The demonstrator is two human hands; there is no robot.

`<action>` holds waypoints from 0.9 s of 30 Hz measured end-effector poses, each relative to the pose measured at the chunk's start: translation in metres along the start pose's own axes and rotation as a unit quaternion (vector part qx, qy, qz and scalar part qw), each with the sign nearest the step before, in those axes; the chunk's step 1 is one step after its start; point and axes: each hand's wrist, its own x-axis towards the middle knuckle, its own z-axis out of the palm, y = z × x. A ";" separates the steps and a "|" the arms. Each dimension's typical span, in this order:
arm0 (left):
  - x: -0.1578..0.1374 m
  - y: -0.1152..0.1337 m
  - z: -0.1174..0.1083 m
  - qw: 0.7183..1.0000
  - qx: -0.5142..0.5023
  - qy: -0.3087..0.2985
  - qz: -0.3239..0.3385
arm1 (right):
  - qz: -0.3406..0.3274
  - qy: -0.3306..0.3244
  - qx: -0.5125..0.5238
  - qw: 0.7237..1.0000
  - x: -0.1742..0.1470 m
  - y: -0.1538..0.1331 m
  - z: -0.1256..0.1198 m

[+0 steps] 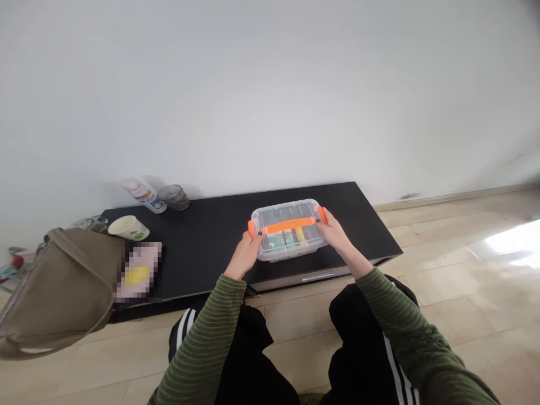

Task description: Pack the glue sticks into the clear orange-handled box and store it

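Observation:
A clear plastic storage box [291, 250] with a lid, an orange handle [289, 225] and orange side latches is at the front part of the black cabinet top [211, 230]. Green, white and yellow items show through its wall. My left hand [248, 250] grips the box's left end, thumb near the left latch [251, 228]. At the opposite end my right hand [333, 228] grips it by the right latch [322, 214]. Both sets of fingers are partly hidden by the box. Whether the box rests on the cabinet or is slightly raised, I cannot tell.
On the cabinet's left stand a spray can [145, 196], a dark glass [174, 197] and a paper cup [129, 228]. A brown bag [63, 287] and a blurred pink packet [138, 270] lie nearer. A drawer handle [317, 277] is in front; the white wall [270, 101] rises behind.

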 end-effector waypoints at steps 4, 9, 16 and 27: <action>-0.001 0.001 0.003 0.999 0.043 0.013 0.025 | 0.014 0.013 -0.016 1.000 0.000 0.003 0.002; 0.006 -0.005 0.009 0.998 -0.052 0.032 0.012 | 0.006 0.041 0.000 0.999 -0.014 -0.002 -0.005; 0.005 -0.006 0.009 0.976 -0.212 -0.012 -0.055 | -0.041 0.143 0.017 0.989 -0.089 0.040 -0.025; -0.021 -0.012 0.008 0.964 -0.256 -0.018 -0.076 | 0.415 0.055 0.208 0.884 -0.113 0.177 0.035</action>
